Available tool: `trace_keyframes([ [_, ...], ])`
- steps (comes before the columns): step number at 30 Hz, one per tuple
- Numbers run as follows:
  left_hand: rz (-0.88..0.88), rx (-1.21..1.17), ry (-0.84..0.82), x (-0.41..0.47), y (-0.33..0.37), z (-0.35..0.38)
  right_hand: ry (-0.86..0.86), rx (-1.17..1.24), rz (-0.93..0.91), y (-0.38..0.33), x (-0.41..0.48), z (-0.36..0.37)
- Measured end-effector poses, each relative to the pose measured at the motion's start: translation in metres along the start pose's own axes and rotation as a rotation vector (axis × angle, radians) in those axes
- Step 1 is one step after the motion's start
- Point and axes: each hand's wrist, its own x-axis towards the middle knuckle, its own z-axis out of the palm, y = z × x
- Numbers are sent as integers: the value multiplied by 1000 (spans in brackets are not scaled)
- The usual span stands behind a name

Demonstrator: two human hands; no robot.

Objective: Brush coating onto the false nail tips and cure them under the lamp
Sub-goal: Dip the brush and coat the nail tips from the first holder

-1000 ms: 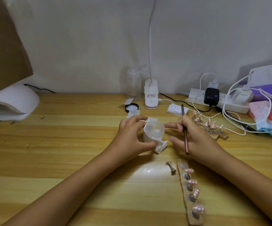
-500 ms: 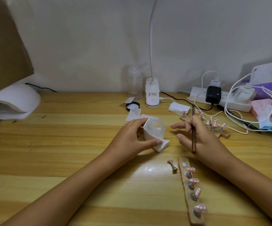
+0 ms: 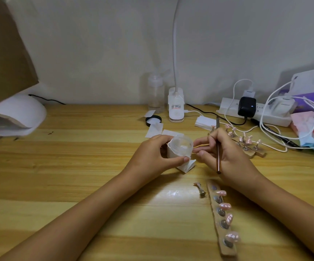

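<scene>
Nail tips (image 3: pixel 225 205) sit on strip (image 3: pixel 220 226) on desk (image 3: pixel 77 166), just nearer than right hand (image 3: pixel 227 157). Right hand pinches brush (image 3: pixel 218 147), beside jar (image 3: pixel 181 146). Left hand (image 3: pixel 152 157) curled round jar. Lamp (image 3: pixel 15 117) far left.

No wording is reading clearly from where I am standing. A small sticker (image 3: pixel 176 106) with red and dark print is showing on the front of the white desk lamp base (image 3: pixel 176 116), but its characters are blurring beyond reading. A short line of grey lettering is sitting on the face of the white charger (image 3: pixel 284 108) plugged into the power strip (image 3: pixel 227 108); it is too small to make out. The black adapter (image 3: pixel 246 108) beside it is showing one small blue indicator light.
</scene>
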Motion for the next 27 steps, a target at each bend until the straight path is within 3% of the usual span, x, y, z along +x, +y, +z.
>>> trace_keyframes([
  [15,56,14,-35,-4,2,2,4,83,41,-8,-11,2],
  [21,119,62,-72,-4,2,3,-9,242,128,-10,-12,-2],
  [27,121,94,-46,-1,4,7,-4,79,113,-11,-5,-7],
])
